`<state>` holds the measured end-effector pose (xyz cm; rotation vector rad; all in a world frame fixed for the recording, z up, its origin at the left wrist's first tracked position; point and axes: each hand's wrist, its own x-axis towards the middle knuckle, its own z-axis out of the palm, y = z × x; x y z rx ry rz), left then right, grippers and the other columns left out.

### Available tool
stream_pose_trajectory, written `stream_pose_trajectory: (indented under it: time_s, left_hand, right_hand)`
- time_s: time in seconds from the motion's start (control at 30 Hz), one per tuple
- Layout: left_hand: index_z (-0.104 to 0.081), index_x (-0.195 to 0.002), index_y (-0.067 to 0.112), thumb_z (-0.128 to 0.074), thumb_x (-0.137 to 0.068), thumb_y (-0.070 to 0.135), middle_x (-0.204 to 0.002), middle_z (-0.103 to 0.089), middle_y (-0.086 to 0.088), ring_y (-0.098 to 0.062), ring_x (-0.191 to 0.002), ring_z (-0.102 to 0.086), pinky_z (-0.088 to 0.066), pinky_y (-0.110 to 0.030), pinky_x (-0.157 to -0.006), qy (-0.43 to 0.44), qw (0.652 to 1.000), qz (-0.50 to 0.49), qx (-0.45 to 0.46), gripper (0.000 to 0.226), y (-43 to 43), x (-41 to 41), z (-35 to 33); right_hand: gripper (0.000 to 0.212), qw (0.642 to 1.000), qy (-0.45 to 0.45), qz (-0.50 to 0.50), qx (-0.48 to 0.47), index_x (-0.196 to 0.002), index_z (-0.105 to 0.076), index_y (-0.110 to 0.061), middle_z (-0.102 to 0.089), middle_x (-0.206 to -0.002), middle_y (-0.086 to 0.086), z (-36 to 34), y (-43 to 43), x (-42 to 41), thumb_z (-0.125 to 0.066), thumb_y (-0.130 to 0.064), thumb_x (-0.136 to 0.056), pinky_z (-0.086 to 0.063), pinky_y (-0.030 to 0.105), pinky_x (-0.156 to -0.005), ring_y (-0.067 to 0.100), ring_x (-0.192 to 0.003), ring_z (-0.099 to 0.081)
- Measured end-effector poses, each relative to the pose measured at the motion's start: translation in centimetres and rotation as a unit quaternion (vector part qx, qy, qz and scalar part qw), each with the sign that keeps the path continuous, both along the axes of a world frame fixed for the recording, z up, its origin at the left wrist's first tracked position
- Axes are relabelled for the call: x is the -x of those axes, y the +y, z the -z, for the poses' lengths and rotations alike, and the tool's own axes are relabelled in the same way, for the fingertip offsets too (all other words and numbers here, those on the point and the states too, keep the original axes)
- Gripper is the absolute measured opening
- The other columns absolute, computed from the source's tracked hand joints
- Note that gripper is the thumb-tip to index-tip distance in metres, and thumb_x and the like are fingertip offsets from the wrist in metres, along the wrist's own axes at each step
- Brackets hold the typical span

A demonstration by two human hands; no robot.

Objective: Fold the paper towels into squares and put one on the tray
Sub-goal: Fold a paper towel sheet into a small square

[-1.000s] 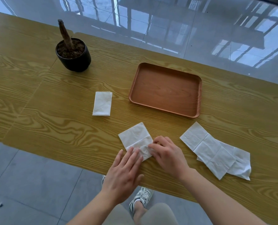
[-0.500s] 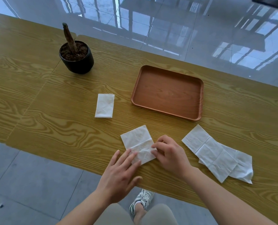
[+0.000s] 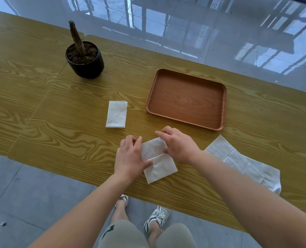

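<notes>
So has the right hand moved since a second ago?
Yes. The right hand has gone from the near end of the paper towel to its far end, closer to the tray.

We're looking at what seems a lobby or office hall, not a home: glossy grey floor tiles [image 3: 211, 33] mirror big window frames beyond a long wood-grain table [image 3: 41, 108]. A black pot [image 3: 85, 64] with a bare stem sits on it as plain decor. Hard to pin the place down further.
</notes>
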<state>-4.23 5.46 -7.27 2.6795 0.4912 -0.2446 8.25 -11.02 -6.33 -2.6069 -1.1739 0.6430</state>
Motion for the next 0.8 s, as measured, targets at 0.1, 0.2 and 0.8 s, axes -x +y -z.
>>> stream_pose_trajectory:
  time_s: [0.1, 0.2, 0.8]
  left_hand:
    - [-0.037, -0.147, 0.022, -0.082, -0.065, 0.06, -0.124, -0.044, -0.002, -0.021, -0.115, -0.041, -0.042, -0.036, -0.097, 0.001, 1.0, -0.017, 0.02, 0.101, 0.2, -0.2, 0.0]
    - [-0.043, -0.14, 0.025, -0.082, -0.062, 0.062, -0.118, -0.045, 0.001, -0.02, -0.111, -0.041, -0.04, -0.035, -0.096, 0.008, 0.999, -0.026, 0.024, 0.095, 0.2, -0.3, 0.0]
    - [-0.059, -0.094, 0.026, -0.082, -0.06, 0.038, -0.099, -0.043, 0.004, -0.017, -0.097, -0.035, -0.032, -0.034, -0.086, -0.005, 0.993, -0.074, 0.09, 0.042, 0.3, 0.3, -0.2]
  right_hand:
    - [0.068, 1.0, 0.012, -0.005, 0.018, -0.146, -0.043, -0.028, -0.048, -0.126, -0.007, 0.0, 0.3, -0.3, -0.075, -0.023, -0.085, -0.054, 0.039, -0.084, 0.016, -0.118, -0.044]
    - [0.049, 0.999, 0.014, -0.015, 0.028, -0.13, -0.055, -0.029, -0.044, -0.11, -0.01, -0.3, 0.6, -0.6, -0.074, -0.026, -0.085, -0.051, 0.034, -0.077, 0.015, -0.109, -0.041]
    - [0.043, 0.992, 0.091, 0.068, -0.061, -0.122, -0.066, -0.021, -0.067, -0.1, -0.005, -1.0, -0.4, 0.2, -0.062, -0.004, -0.083, -0.05, 0.036, -0.083, 0.017, -0.099, -0.057]
